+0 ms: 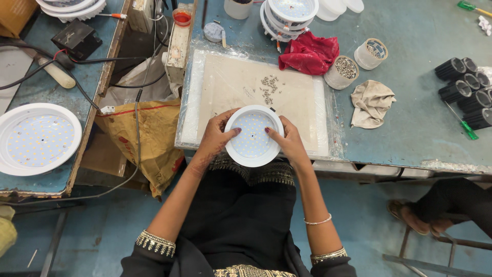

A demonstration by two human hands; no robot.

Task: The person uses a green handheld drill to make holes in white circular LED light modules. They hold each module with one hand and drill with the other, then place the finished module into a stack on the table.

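Both hands grip one round white LED downlight (253,136), face up, LED dots showing; left hand (215,138) clasps its left rim with thumb over the face, right hand (288,141) clasps the right rim the same way. The lamp sits at the near edge of the counter (410,102), over a plastic-wrapped pale work mat (230,87)

Step looks like inspecting or seating the LED board in the housing. Judged next: fasteners are needed, so one hand must let go and reach forward to the loose screws (269,88) scattered on the mat just beyond the lamp, while the other steadies the rim

Beyond the right hand: red cloth (309,54), white cup of screws (342,72), second cup (371,53), beige rag (370,102). Far right: black ribbed heat sinks (464,87), green screwdriver (467,128). Ahead: stack of finished lamps (288,15)

Left of the left hand, across a gap with cables and a yellow sack (148,138), a larger LED panel (36,139) lies on another blue surface

Counter top is worn blue-grey, stained. Floor blue. Another person's sandalled foot (410,215) shows low to the right
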